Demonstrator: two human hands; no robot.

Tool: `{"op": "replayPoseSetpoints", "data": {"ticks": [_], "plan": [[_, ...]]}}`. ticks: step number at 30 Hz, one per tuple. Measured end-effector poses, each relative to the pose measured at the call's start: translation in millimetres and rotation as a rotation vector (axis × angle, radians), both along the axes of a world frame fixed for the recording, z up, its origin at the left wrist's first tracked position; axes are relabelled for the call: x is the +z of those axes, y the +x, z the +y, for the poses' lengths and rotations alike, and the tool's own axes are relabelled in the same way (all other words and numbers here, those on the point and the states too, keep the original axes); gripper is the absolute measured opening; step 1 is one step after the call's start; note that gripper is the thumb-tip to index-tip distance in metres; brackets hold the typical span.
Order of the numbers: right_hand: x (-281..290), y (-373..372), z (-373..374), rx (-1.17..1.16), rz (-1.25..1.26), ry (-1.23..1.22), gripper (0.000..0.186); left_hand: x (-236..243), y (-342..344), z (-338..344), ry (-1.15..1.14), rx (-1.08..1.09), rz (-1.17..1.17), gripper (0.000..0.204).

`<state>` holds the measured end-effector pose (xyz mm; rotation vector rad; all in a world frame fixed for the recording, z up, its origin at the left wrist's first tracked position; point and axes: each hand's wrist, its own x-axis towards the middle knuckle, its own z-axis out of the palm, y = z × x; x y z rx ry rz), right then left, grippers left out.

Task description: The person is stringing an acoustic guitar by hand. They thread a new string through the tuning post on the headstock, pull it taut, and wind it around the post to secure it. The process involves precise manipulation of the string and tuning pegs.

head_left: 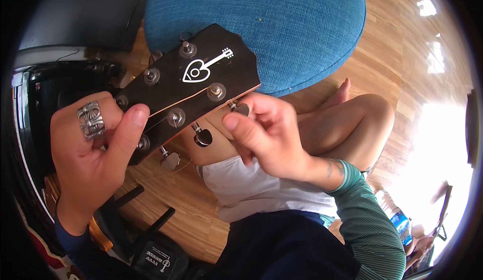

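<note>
A guitar's black headstock (201, 43) with a white heart-and-guitar emblem lies slanted in front of me. Several metal string posts (175, 117) stand on its face. My left hand (93, 144), with a wide silver ring (91, 120), is closed at the headstock's lower left end. Its thumb presses on a guitar string (181, 100), which runs to the post nearest my right hand. My right hand (271, 134) pinches the tuning peg (241, 110) beside that post between thumb and fingers. Two more tuning pegs (203, 136) on this edge are untouched.
A round blue fabric stool (282, 23) stands behind the headstock on the wooden floor (392, 43). At lower left lies a black case or bag (161, 257), near dark bars. A plastic bottle (400, 224) stands at lower right. My bare bent leg (352, 124) is beyond my right hand.
</note>
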<state>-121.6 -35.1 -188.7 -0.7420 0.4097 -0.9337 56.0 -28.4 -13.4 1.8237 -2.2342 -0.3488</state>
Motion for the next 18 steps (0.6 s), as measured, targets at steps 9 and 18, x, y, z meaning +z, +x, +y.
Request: {"op": "replayPoseSetpoints", "data": {"ticks": [9, 18], "plan": [[-8, -16, -18, -0.343, 0.637, -0.845, 0.039, -5, 3, 5, -0.124, -0.121, -0.187, 0.037], [5, -17, -24, 0.534, -0.287, 0.447, 0.038, -3, 5, 5, -0.090, -0.138, -0.165, 0.037]]}}
